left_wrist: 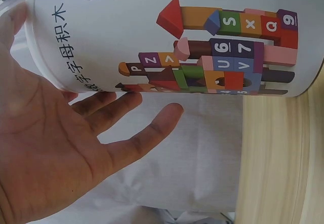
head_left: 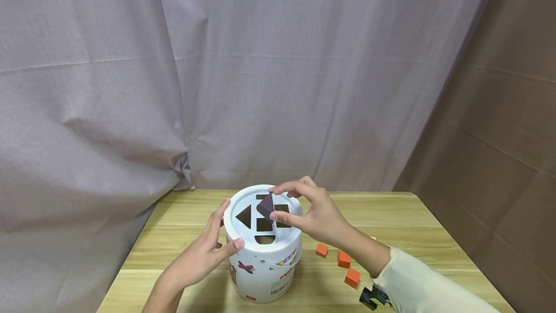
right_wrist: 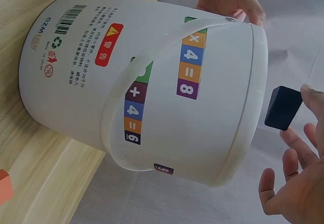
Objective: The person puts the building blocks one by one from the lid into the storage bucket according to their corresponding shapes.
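A white bucket (head_left: 260, 274) stands upright on the table, printed with pictures of toy blocks. Its white lid (head_left: 284, 241) has several cut-out holes, among them a triangle and squares. Above the lid, my right hand (head_left: 319, 211) pinches a dark purple triangular block (head_left: 266, 207) between thumb and fingertips. The right wrist view shows one rectangular face of this block (right_wrist: 283, 108) near the lid's rim. At the bucket's left side, my left hand (head_left: 201, 255) rests against the rim, thumb at the front and fingers extended along the side.
Orange blocks (head_left: 344, 259) lie on the wooden table (head_left: 373, 206) to the right of the bucket, under the right forearm. A white carrying handle (right_wrist: 109, 117) hangs down the bucket's side. Grey curtain (head_left: 260, 86) hangs behind the table.
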A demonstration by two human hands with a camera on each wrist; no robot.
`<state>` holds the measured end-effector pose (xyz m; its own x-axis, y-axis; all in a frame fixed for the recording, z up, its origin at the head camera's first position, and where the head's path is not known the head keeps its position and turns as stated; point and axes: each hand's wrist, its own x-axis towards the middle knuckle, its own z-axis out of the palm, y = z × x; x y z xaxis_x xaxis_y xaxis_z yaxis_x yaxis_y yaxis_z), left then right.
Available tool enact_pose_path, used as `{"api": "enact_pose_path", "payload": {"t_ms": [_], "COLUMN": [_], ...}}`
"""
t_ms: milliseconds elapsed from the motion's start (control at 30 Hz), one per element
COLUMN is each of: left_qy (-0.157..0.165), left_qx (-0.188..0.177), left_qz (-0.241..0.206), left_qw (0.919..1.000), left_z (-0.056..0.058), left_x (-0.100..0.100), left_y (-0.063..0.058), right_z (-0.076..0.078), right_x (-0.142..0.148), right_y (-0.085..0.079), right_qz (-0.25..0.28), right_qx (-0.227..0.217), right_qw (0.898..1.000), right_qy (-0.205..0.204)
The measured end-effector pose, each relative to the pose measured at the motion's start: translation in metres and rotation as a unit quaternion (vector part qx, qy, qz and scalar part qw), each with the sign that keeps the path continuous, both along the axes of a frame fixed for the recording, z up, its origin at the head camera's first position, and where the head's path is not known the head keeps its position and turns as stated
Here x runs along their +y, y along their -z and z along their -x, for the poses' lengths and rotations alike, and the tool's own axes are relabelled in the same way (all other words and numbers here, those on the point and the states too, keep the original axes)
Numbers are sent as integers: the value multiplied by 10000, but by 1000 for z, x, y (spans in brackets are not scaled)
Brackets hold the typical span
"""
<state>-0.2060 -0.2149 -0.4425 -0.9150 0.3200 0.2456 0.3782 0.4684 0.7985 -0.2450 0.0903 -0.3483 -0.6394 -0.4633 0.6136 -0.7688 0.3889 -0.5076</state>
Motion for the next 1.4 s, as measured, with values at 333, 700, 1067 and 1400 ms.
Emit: {"api": "enact_pose_path", "payload": {"t_ms": [333, 700, 1067, 1400], "left_qy": [78, -6, 19, -16], "left_qx": [-20, -67, -41, -90], "left_qz": [-8, 17, 5, 51], "left_qw": [10000, 10000, 10000, 9999], "left_z": [3, 3, 3, 4], "left_x": [1, 2, 3, 3], "left_y": [0, 1, -1, 0], "right_z": [4, 9, 11, 10], "right_x": [-11, -24, -35, -41], "right_y": [1, 8, 15, 17], "right_qz": [-12, -32, -216, -435], "right_qx": [-213, -440, -643, -878], "right_qw": [9997, 9990, 9976, 9947], "right_qy": [-73, -22, 159, 313]}}
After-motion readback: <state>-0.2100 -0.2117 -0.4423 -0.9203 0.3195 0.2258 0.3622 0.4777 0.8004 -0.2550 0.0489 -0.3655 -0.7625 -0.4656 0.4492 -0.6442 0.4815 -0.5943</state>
